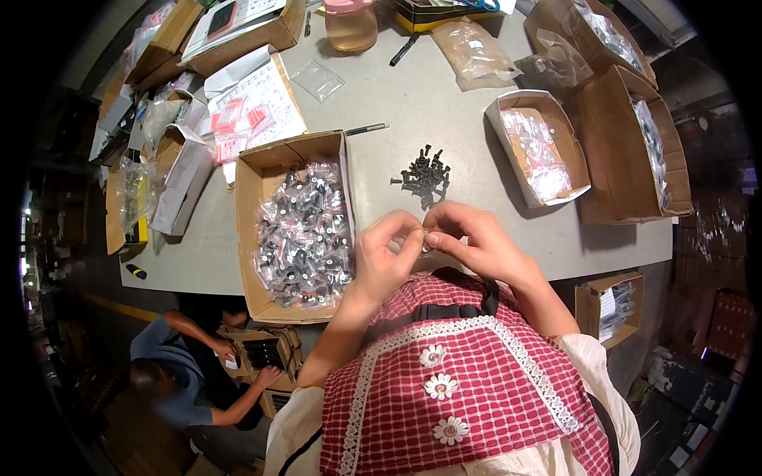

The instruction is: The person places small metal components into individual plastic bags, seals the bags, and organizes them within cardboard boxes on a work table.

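Note:
My left hand (389, 250) and my right hand (476, 242) meet at the table's near edge, fingertips pinched together. Between them is a small clear plastic bag (427, 247), mostly covered by the fingers; its contents cannot be made out. Just beyond my hands lies a loose pile of black screws (426, 170). Left of my left hand, an open cardboard box (248, 230) is filled with small clear bags (305, 238) holding dark parts. To the right, a smaller white-edged carton (578, 155) contains flat clear packets (538, 151) with small pieces in them.
A pen (367, 128) lies beyond the box, a black marker (405, 49) farther back. Taller cartons (615, 159) line the right side. Papers (262, 99) and more boxes crowd the left. A pink-lidded jar (351, 28) stands behind. Lower left, another person (186, 365) handles a carton.

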Motion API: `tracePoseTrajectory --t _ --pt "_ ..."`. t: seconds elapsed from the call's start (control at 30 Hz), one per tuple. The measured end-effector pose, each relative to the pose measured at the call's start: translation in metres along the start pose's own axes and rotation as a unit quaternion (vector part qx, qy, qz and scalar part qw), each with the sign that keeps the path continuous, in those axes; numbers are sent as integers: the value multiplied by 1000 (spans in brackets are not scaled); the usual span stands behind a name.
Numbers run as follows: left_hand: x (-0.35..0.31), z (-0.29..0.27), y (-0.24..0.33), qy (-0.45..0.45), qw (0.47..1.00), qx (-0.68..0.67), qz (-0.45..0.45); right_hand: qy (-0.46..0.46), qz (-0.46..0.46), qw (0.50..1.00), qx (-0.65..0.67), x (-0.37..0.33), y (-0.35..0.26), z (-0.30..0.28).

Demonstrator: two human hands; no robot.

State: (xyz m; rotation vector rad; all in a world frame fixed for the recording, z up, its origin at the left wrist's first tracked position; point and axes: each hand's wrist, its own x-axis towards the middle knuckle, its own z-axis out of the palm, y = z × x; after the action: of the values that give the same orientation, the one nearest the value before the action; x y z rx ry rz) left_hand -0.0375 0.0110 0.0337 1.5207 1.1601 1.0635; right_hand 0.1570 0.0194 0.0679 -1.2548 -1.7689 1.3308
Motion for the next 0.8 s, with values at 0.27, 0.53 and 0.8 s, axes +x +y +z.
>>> tracePoseTrajectory --t 0.27,0.53,0.8 --pt "-2 -1 -3 41 996 -12 85 -33 -9 999 12 1 -1 -8" --pt "6 -30 -12 359 918 -81 146 359 41 882 -303 21 90 -126" --pt "-1 -21 -1 195 973 -64 107 252 173 899 -314 17 174 -173"
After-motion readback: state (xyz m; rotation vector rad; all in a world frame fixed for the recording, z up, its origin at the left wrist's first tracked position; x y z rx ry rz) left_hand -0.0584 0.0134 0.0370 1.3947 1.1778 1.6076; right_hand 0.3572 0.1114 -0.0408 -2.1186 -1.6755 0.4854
